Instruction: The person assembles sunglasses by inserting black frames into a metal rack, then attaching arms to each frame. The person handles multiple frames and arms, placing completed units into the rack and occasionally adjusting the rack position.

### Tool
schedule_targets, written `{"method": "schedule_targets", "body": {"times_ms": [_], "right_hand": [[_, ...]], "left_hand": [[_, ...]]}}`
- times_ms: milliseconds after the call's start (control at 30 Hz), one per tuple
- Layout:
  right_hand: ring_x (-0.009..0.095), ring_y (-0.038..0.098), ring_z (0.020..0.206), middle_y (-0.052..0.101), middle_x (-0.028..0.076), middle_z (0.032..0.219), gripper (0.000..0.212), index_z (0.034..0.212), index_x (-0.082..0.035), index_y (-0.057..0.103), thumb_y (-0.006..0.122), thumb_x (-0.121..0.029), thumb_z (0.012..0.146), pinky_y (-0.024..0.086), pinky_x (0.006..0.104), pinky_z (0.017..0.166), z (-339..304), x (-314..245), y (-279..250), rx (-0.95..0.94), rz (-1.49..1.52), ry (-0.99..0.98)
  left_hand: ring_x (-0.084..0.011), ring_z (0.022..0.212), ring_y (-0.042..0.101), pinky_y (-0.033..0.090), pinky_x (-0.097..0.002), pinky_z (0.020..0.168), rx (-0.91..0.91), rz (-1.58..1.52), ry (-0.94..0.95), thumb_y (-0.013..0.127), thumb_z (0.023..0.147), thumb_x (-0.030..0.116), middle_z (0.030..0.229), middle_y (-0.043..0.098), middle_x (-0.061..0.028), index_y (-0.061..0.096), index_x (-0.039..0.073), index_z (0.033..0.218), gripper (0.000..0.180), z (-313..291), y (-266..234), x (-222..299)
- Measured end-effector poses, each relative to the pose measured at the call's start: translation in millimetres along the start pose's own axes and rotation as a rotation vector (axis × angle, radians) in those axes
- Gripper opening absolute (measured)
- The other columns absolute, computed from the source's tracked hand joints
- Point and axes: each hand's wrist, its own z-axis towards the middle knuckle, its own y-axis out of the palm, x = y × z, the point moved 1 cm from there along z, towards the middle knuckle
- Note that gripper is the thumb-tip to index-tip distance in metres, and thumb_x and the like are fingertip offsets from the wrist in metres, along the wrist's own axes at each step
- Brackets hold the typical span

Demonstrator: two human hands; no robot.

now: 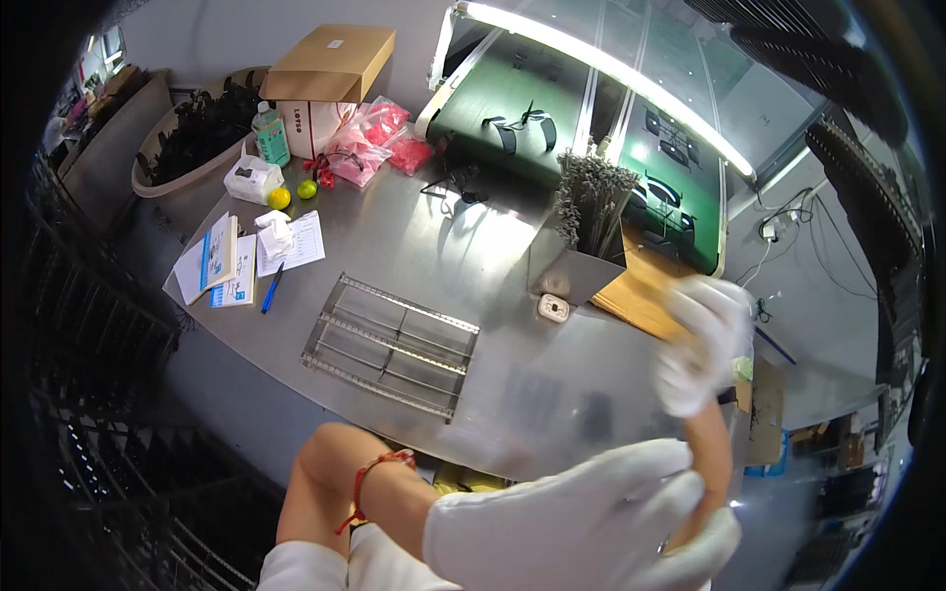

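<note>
Both hands wear white gloves. My left hand (pixel 567 522) reaches across the lower middle from a forearm with a red cord bracelet (pixel 363 492). Its fingers are curled in front of my right forearm (pixel 711 448); a small dark glint shows between them, too small to name. My right hand (pixel 702 345) is raised over the table's right side and smeared by motion, so its fingers and anything in them are unclear. Nearest it are a brown cardboard sheet (pixel 641 295) and a grey metal bin (pixel 581 271) holding a bundle of thin dark stems. A wire rack (pixel 389 347) lies left of the hands.
Black eyeglass frames (pixel 520 130) lie on green conveyor belts (pixel 473 89) behind the metal table (pixel 522 404). A small white case (pixel 553 307) sits by the bin. Papers (pixel 291 246), a blue pen (pixel 273 288), a bottle (pixel 270 135) and a carton (pixel 330 64) stand left.
</note>
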Motion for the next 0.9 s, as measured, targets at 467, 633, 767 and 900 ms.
{"method": "schedule_targets", "body": {"times_ms": [467,633,767,900], "right_hand": [[0.037,0.051,0.131,0.047,0.025,0.145,0.096,0.156,-0.003,0.022,0.074,-0.036,0.082,0.04,0.0393,0.109,5.9,211.5,439.7,-0.486,0.089,1.224],[0.029,0.057,0.123,0.055,0.022,0.139,0.098,0.156,-0.004,0.022,0.079,-0.032,0.081,0.04,0.0341,0.107,10.1,350.0,519.3,0.071,0.159,1.156],[0.017,0.06,0.074,0.068,0.005,0.082,0.024,0.102,-0.004,0.07,0.061,-0.026,0.098,0.048,0.031,0.07,3.1,403.7,544.9,0.043,0.396,1.225],[0.02,0.061,0.075,0.068,0.009,0.087,0.023,0.098,-0.002,0.066,0.055,-0.022,0.103,0.049,0.0346,0.072,39.2,334.7,516.2,0.32,0.181,1.111]], "left_hand": [[-0.0313,0.093,0.063,0.051,-0.0459,0.082,-0.184,-0.164,-0.534,0.065,0.065,0.027,0.103,0.064,-0.0151,0.069,0.01,0.104,0.043,-44.3,-126.5,-122.4],[-0.0301,0.086,0.064,0.054,-0.0368,0.078,-0.255,0.416,-0.852,0.059,0.071,-0.013,0.107,0.059,-0.0165,0.043,0.007,0.083,0.028,-117.0,-160.0,-178.8],[-0.0349,0.098,0.064,0.052,-0.0423,0.086,-0.152,0.432,-1.119,0.064,0.078,-0.003,0.114,0.061,-0.0166,0.052,0.005,0.095,0.023,-176.0,-131.3,-258.0],[-0.0355,0.114,0.057,0.048,-0.0441,0.095,-0.438,0.598,-0.794,0.058,0.085,0.004,0.12,0.06,-0.0154,0.056,0.006,0.115,0.029,-167.2,-103.1,-405.7]]}}
